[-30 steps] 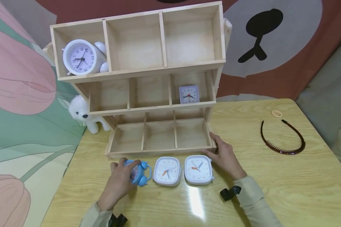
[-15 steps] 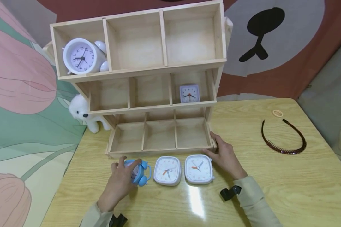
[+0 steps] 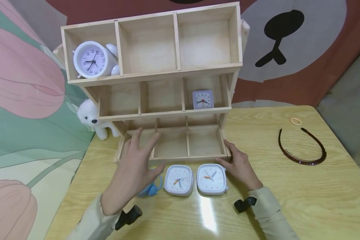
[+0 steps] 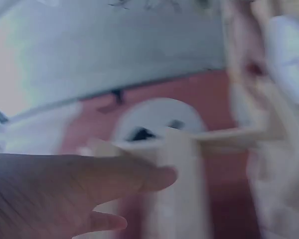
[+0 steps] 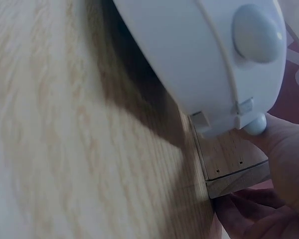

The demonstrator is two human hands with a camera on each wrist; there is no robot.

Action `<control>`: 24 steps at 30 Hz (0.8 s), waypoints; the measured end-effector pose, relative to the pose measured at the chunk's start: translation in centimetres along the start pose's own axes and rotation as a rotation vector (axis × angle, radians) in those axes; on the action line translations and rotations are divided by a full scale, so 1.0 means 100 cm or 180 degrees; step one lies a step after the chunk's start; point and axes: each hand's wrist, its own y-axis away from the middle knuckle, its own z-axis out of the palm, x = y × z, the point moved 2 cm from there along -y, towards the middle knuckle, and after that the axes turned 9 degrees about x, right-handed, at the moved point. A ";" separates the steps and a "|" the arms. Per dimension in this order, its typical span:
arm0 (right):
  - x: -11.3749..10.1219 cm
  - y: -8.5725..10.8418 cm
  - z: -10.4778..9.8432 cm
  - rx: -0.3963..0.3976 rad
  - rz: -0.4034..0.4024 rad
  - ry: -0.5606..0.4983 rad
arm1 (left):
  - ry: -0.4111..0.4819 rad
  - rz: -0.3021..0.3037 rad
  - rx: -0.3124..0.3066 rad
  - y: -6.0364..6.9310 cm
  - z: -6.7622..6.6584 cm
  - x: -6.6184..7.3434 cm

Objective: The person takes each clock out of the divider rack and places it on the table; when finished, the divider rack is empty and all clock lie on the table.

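Observation:
My left hand (image 3: 132,173) is raised with fingers spread, over the blue alarm clock (image 3: 152,190) and before the lowest tier of the wooden shelf (image 3: 208,143); it holds nothing. The left wrist view is blurred, showing that hand (image 4: 84,189) with its thumb extended. At the shelf's lower right corner my right hand (image 3: 241,168) grips the wood. In the right wrist view, this hand (image 5: 284,184) has its thumb and fingers around the corner (image 5: 231,157), beside a white clock (image 5: 189,55). Two white square clocks (image 3: 179,180) (image 3: 211,179) lie face up before the shelf.
A round white alarm clock (image 3: 93,60) sits in the top left compartment, a small lilac clock (image 3: 203,99) in the middle tier's right one. A white plush dog (image 3: 90,116) stands left of the shelf; a headband (image 3: 303,161) and ring (image 3: 295,121) lie right.
My left hand has let go of the blue clock, lifted and moved forward toward the shelf, its fingers spreading. My right hand keeps its grip on the corner. The head view has shifted slightly.

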 end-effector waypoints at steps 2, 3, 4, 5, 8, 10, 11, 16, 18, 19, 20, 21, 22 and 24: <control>0.001 0.001 -0.001 0.0001 0.0001 0.0001 | 0.0115 0.0105 -0.0008 -0.020 -0.011 0.019; 0.002 0.001 -0.002 0.0007 -0.0002 0.0004 | 0.0187 0.0170 -0.0015 -0.029 -0.015 0.029; 0.002 0.001 -0.003 0.0014 -0.0011 0.0007 | 0.0245 0.0225 -0.0063 -0.039 -0.018 0.039; 0.002 0.001 -0.003 0.0027 -0.0027 0.0002 | 0.0287 0.0291 -0.0111 -0.049 -0.019 0.048; 0.003 0.001 -0.004 0.0089 -0.0090 -0.0020 | 0.0318 0.0473 -0.0286 -0.082 -0.012 0.070; 0.003 0.001 -0.004 0.0121 -0.0135 -0.0046 | 0.0329 0.0494 -0.0440 -0.105 0.000 0.077; 0.003 0.001 -0.003 0.0130 -0.0154 -0.0061 | 0.0310 0.0491 -0.0487 -0.116 0.006 0.079; 0.001 0.002 0.000 0.0107 -0.0180 -0.0092 | -0.0144 0.0425 -0.0617 -0.162 0.039 0.086; 0.001 0.002 0.001 0.0105 -0.0176 -0.0074 | -0.0453 0.0436 -0.0693 -0.172 0.049 0.091; 0.001 0.002 0.001 0.0110 -0.0170 -0.0066 | -0.0570 0.0401 -0.0767 -0.176 0.053 0.094; 0.001 0.002 0.001 0.0113 -0.0166 -0.0064 | -0.0659 0.0350 -0.0865 -0.179 0.057 0.096; 0.001 0.002 0.000 0.0118 -0.0157 -0.0062 | -0.0737 0.0303 -0.0947 -0.182 0.061 0.099; 0.001 0.001 0.000 0.0119 -0.0153 -0.0060 | -0.0793 0.0219 -0.1034 -0.185 0.064 0.100; 0.000 0.001 -0.001 0.0117 -0.0136 -0.0074 | -0.0882 0.0056 -0.1156 -0.189 0.070 0.102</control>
